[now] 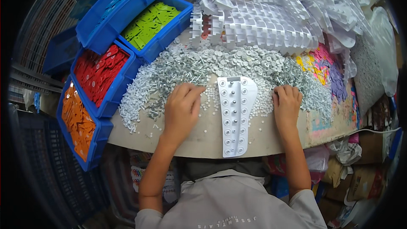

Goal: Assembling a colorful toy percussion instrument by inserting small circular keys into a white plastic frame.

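Note:
A white plastic piece [252, 90] lies lengthwise on the worktable between my hands. Round white washers sit in two rows along its sides, and a middle row of pegs runs between them, several with metallic tops. To its left, my left hand [180, 108] is closed, thumb and fingers drawn together beside a heap of metal screws [186, 70]. On the other side, my right hand [287, 106] has its fingers curled at the edge of another metal screw heap [292, 76]. Whatever either hand may pinch is too small to make out. Neither hand touches the white piece.
Blue bins at the left hold red [99, 74], orange [78, 123] and green [150, 23] flat plastic parts. Loose washers [248, 61] and small white pieces [135, 97] cover the tabletop. White molded plastic parts [271, 25] are piled behind; pink, yellow and purple pieces [324, 65] lie right.

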Motion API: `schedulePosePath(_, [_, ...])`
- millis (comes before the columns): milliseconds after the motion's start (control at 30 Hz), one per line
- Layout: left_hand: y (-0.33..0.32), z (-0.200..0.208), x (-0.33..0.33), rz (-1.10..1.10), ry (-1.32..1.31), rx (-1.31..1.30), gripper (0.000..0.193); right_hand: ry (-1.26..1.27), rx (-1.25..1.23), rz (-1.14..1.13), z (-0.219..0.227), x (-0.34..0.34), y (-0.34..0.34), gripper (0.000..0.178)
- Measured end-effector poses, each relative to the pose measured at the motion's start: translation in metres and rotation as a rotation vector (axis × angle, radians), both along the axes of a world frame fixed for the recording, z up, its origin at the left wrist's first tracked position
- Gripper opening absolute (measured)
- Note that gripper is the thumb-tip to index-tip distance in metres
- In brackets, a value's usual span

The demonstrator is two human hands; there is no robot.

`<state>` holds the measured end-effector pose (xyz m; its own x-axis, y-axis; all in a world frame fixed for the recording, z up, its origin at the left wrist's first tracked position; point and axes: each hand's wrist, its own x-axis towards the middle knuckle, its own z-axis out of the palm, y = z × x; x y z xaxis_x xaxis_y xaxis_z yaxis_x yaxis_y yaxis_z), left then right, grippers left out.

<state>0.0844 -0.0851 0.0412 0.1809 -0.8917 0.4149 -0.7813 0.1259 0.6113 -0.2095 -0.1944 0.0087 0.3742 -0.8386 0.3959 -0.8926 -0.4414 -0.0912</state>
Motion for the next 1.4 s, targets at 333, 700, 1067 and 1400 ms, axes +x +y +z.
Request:
schedulePosePath(333, [0.025, -0.002, -0.044, -0.368, 0.308, 0.108, 0.012, 0.059, 0.011, -0.021, -0.001, 0.002, -0.008, 0.010])
schedulePosePath(700, [0.025, -0.021, -0.066, -0.347, 0.064, 0.092, 0.015, -0.278, 0.042, 0.083, 0.017, 0.000, 0.011, 0.012])
schedulePosePath(1067, [0.025, -0.010, -0.066, -0.375, -0.094, 0.103, 0.020, -0.477, 0.183, 0.196, 0.041, 0.010, 0.058, 0.017])
schedulePosePath(1400, [0.030, -0.007, -0.068, -0.416, -0.161, 0.070, 0.024, -0.633, 0.351, 0.234, 0.038, 0.024, 0.087, 0.019])
